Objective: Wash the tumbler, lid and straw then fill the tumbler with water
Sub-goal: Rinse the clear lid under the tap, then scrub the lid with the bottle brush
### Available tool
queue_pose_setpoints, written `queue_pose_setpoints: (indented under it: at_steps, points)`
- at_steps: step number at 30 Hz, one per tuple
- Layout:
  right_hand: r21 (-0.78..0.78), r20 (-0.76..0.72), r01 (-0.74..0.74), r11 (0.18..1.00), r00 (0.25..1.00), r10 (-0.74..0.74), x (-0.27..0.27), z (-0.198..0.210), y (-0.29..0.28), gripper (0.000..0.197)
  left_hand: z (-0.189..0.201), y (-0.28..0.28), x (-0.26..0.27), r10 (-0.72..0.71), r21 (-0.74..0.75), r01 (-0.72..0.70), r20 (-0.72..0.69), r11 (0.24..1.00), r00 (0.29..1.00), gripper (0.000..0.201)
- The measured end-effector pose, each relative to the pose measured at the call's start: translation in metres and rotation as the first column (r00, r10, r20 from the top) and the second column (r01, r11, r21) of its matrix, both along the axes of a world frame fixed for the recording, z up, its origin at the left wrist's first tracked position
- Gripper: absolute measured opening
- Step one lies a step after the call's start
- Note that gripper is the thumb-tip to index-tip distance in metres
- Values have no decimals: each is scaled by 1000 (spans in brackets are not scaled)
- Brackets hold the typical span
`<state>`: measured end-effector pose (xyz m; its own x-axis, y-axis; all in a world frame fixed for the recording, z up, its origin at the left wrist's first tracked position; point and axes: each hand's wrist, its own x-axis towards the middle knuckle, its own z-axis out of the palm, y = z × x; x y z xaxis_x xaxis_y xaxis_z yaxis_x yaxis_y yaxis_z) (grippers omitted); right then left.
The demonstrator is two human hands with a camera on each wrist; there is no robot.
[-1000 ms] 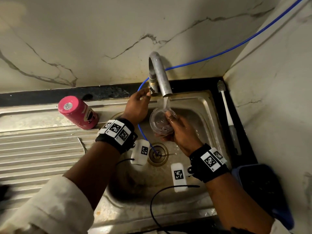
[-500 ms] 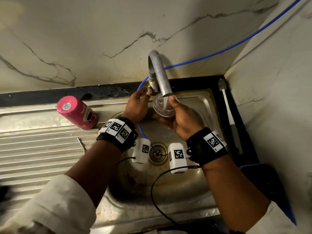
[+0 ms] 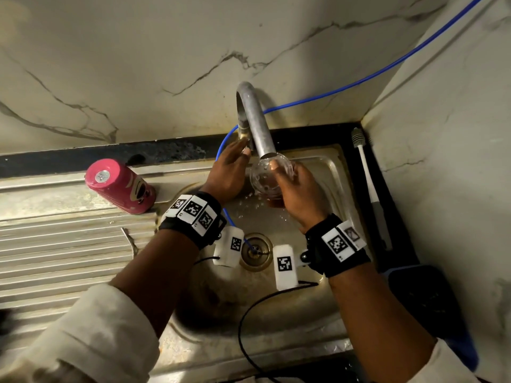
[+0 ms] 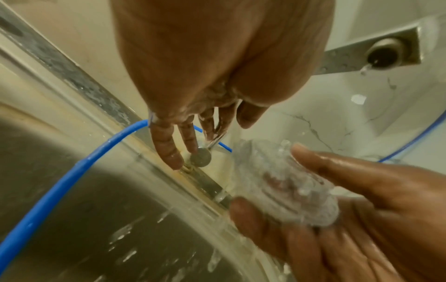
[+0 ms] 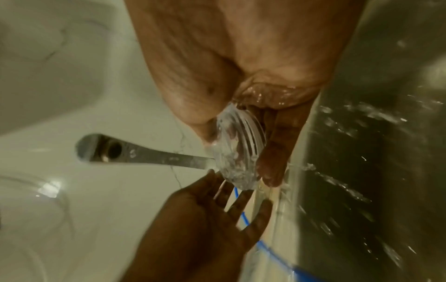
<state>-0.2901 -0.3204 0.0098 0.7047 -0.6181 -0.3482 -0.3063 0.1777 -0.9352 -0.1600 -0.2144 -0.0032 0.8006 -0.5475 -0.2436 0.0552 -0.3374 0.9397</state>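
Observation:
My right hand (image 3: 298,194) holds the clear plastic lid (image 3: 265,178) right beneath the tap spout (image 3: 266,154), thumb on one face and fingers behind it. In the right wrist view the wet lid (image 5: 237,150) sits on edge between thumb and fingers. The left hand (image 3: 229,172) reaches to the tap's small valve handle (image 4: 200,157) with straight fingers (image 4: 166,145) and holds nothing. The pink tumbler (image 3: 119,186) lies on its side on the drainboard. A thin metal straw (image 3: 129,240) lies on the ribs near it.
Water drops are scattered in the steel sink (image 3: 276,313) around the drain (image 3: 255,251). A blue hose (image 3: 359,84) runs from the wall down into the basin. A long brush (image 3: 367,183) lies on the black ledge at right, a blue tub (image 3: 431,308) below it.
The right hand has lifted the lid from lower in the basin up to the spout and turned it. The left hand stays by the tap valve.

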Motion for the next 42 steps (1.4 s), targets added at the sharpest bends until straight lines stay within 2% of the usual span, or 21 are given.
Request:
queue_pose_setpoints:
  at_steps: [1,2,3,4,5,6,8,10,12,14,18,20,21,23,24,27,29,33,35,39,42]
  points:
    - [-250,-1,-29,968,1000,30,-5,-2,-3,38,-1,2,1,17,-12,-17,-10,1000,1000,58]
    - [-489,-13,-80,868,996,85,-11,-4,-7,36,0,5,-2,46,-34,-47,-38,998,998,64]
    - [-663,-65,-154,732,987,148,-16,-9,-12,34,0,7,-5,76,-50,-80,-69,996,995,64]
    - [-758,-150,-242,605,968,200,-20,-14,-17,33,1,8,-11,90,-65,-96,-98,993,991,53]
    - [-786,-232,-322,527,945,232,-25,-20,-21,31,4,8,-19,87,-73,-97,-122,993,989,36]
    - [-777,-284,-376,505,925,252,-30,-24,-24,29,5,8,-28,67,-87,-81,-154,993,986,20]
    - [-746,-240,-344,570,938,252,-42,-29,-27,27,4,8,-46,-63,-118,43,-173,992,983,13]
    - [-699,-156,-258,667,965,210,-51,-27,-25,27,1,10,-63,-180,-96,165,-175,982,968,21]
    - [-614,-116,-227,756,973,197,-60,-24,-22,25,-2,13,-74,-212,-52,206,-183,977,960,28]
    - [-506,-90,-231,831,972,216,-70,-21,-25,31,-6,13,-81,-194,-42,189,-198,981,961,30]
    - [-398,-162,-293,869,955,248,-90,-8,-43,66,-3,13,-85,-99,-64,84,-287,994,953,42]
    - [-428,-242,-203,881,965,105,-99,-3,-59,65,1,14,-87,-76,-90,49,-329,995,941,44]
    - [-492,-288,-126,861,957,-24,-104,-4,-72,60,1,14,-87,-66,-113,28,-347,993,935,41]
    - [-628,-401,-52,776,877,-266,-116,-5,-97,52,1,17,-88,-58,-162,-7,-391,987,919,33]
    - [-657,-481,-84,749,812,-331,-121,-6,-108,50,1,18,-89,-58,-183,-21,-416,983,907,30]
    - [-600,-732,-311,737,585,-349,-130,-10,-123,45,0,23,-90,-71,-230,-47,-480,972,875,30]
    - [-572,-773,-375,729,542,-328,-132,-16,-124,40,2,27,-91,-78,-269,-83,-536,959,841,36]
    - [-587,-763,-387,711,559,-326,-128,-14,-120,37,5,36,-87,-94,-338,-156,-620,928,779,43]
    - [-615,-731,-359,702,592,-338,-125,-7,-113,35,4,41,-85,-80,-360,-214,-651,908,755,51]
    - [-707,-536,-218,673,786,-308,-127,3,-82,25,-3,47,-79,-7,-342,-316,-689,885,725,46]
    - [-645,-448,-196,738,880,-158,-143,6,-48,23,-7,53,-76,48,-309,-335,-667,890,743,33]
